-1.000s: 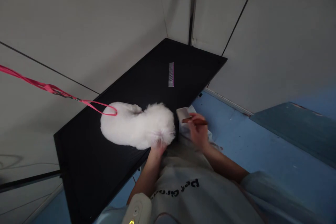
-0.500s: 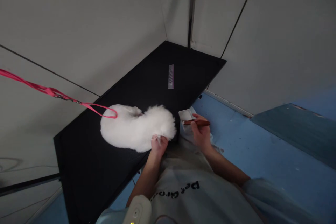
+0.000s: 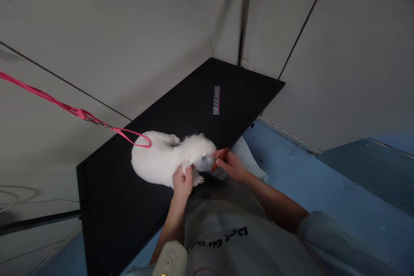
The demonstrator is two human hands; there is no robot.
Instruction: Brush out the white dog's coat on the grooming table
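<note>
I watch through one camera, set on the person's head and facing forward and steeply down over the apron (image 3: 239, 254), near enough to take in the left hand (image 3: 183, 180) and right hand (image 3: 232, 166) mid-frame, the worktop (image 3: 106, 215) running diagonally, and wall (image 3: 129, 30) above.

Grey apron (image 3: 252, 252) bears black lettering (image 3: 238, 232), "Pet Gro…"; remainder hidden.

pink lead (image 3: 79, 113) cut by the left edge; brown-handled tool (image 3: 220, 155) blurred.

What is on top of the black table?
A fluffy white animal and a comb are on the black table. The surface beneath the animal's body is covered, so unseen.
</note>
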